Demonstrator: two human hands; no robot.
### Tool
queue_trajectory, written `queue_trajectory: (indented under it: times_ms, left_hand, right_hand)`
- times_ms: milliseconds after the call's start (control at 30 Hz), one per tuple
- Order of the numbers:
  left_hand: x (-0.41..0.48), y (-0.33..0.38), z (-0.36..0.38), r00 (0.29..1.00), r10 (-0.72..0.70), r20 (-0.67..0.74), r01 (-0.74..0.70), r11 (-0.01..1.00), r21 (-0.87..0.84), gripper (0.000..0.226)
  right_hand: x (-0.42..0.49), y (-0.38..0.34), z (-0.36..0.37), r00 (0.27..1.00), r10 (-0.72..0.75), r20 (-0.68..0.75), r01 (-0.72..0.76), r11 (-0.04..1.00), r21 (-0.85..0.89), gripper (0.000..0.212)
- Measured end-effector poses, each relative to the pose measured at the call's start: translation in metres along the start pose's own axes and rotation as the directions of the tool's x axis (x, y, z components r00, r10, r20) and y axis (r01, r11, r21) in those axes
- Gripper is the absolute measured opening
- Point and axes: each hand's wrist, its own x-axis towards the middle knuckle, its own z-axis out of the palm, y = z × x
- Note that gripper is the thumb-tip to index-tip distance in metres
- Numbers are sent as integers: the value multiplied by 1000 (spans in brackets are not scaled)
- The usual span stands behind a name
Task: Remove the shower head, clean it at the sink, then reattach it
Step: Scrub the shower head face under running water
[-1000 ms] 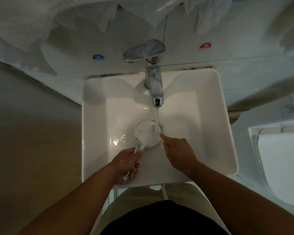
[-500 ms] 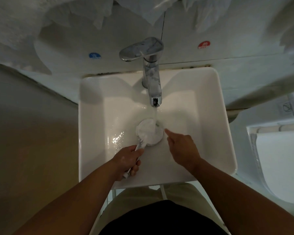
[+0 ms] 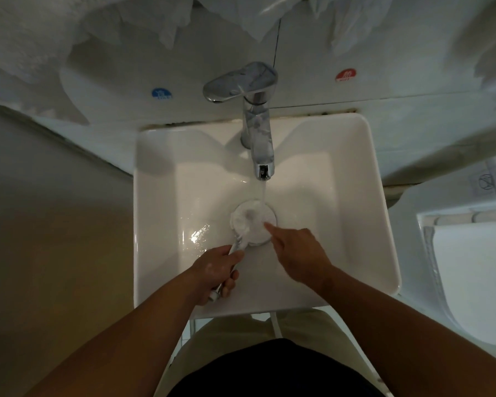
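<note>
Head view: shower head (image 3: 251,222) is off its hose and sits mid-sink (image 3: 355,224), round face up, directly over the drain, with the tap (image 3: 258,138) running. The stream (image 3: 261,190) lands on the far edge of the face. The long axis runs diagonally: the handle (image 3: 236,245) goes from the disc back toward near-left, and its end pokes out below the left hand (image 3: 215,270). The left hand is wrapped round the handle with fingers curled under it, so that hand sets the tilt and position. The right hand (image 3: 298,256) comes in from near-right and grips nothing. Its index fingertip (image 3: 268,225) is stretched out onto the near-right part of the face, and the other fingers look tucked back. The disc therefore lies just far of both hands: the left is in line with the axis and the right is off to the side of it. The right is nearer to the nozzle face and the left is nearer to the threaded end. My read is that this is the rinse-and-rub step, mid-task, with reattaching not yet done. The rub likely needs the finger to sweep far-left across the face while the left holds the disc level under the stream. Risks: the wet handle may twist in the grip, and spray may come off the face. The light is dim, so I can't tell how clean the nozzles are.
</note>
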Motion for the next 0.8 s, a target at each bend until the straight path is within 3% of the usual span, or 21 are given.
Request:
queue_trajectory:
  times_ms: [100, 233, 400, 500, 567, 700, 800]
  left_hand:
    - [0, 0, 0, 1000, -7, -4, 7, 1000, 0, 18]
    - [-1, 0, -1, 1000, -2, 3, 2, 1000, 2, 20]
    - [1, 1, -2, 1000, -13, 3, 13, 1000, 11, 20]
    - [0, 1, -2, 1000, -19, 4, 19, 1000, -4, 20]
    - [0, 2, -2, 1000, -20, 3, 20, 1000, -4, 20]
    - [1, 2, -3, 1000, -24, 4, 24, 1000, 6, 20]
    - [0, 3, -4, 1000, -25, 6, 25, 1000, 3, 20]
  right_hand:
    - [16, 14, -7, 987, 121, -104, -124, 992, -15, 42]
    - [1, -6, 6, 998, -21, 53, 19, 999, 26, 42]
    - [21, 13, -8, 990, 108, -86, -111, 993, -36, 41]
    - [7, -6, 5, 998, -20, 51, 21, 1000, -13, 43]
    - [5, -8, 6, 995, -79, 63, 80, 997, -16, 42]
    - [28, 4, -8, 990, 125, -59, -125, 992, 2, 42]
    - [19, -13, 3, 998, -35, 51, 34, 999, 9, 42]
